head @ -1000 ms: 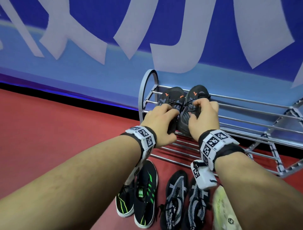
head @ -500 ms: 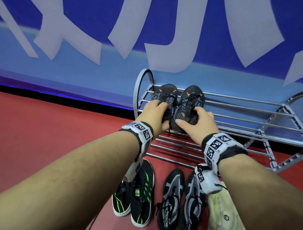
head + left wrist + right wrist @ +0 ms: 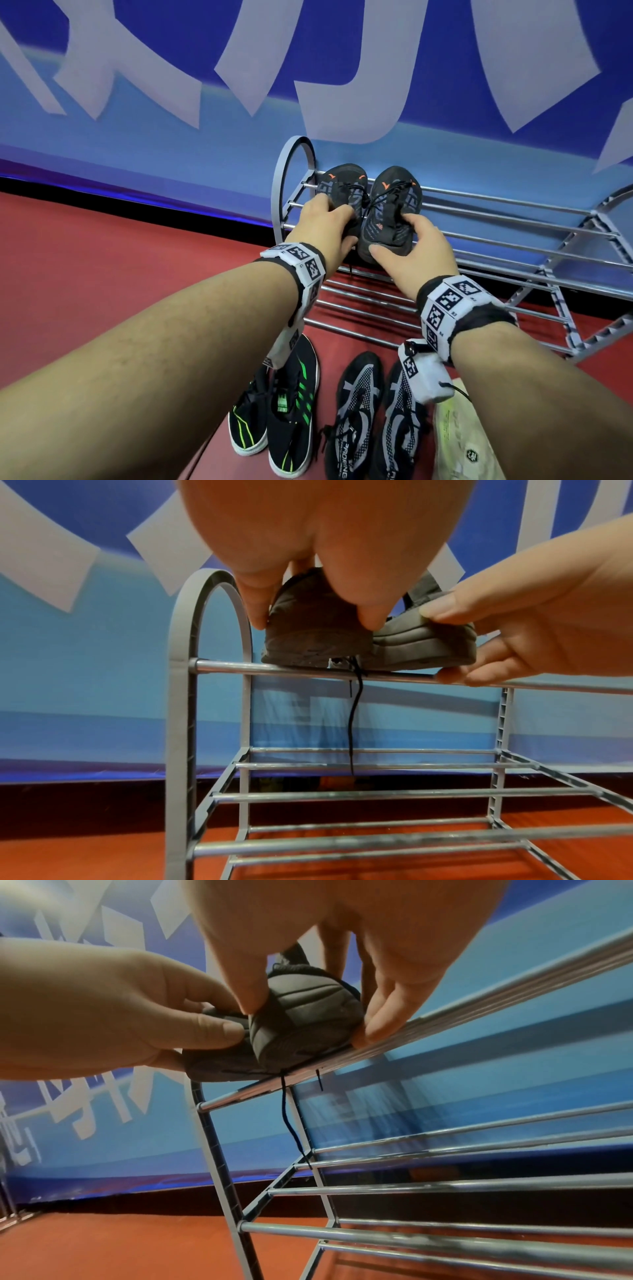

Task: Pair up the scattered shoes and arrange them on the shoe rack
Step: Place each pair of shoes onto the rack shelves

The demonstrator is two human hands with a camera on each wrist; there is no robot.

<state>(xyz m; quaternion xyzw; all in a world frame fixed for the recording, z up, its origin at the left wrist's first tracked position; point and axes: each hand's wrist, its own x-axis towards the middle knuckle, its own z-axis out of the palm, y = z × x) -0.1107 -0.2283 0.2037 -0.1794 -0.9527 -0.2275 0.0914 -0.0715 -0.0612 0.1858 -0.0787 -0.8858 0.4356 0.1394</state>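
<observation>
Shoes come first: a pair of dark grey lace-up trainers with small orange marks sits side by side at the left end of the top tier of a grey metal shoe rack with chrome rails, toes to the blue wall, heels to the person.

From the head view, the left hand has its grip curled round the heel of the left dark grey trainer, and the right hand pinches the heel of the right dark grey trainer. Each shoe lies straight ahead of its own hand, long axis running away from the person across the rails. On the red floor below wait a black pair with green stripes, a black-and-grey patterned pair and a pale shoe.

From the left wrist view, the thumb and fingers clasp the left heel, whose sole rests on the front rail; a black lace dangles beneath.

From the right wrist view, the thumb and fingers close on the right heel, just beside the other shoe.

Judging by this, a short push forward would seat both squarely, each hand equally near.
</observation>
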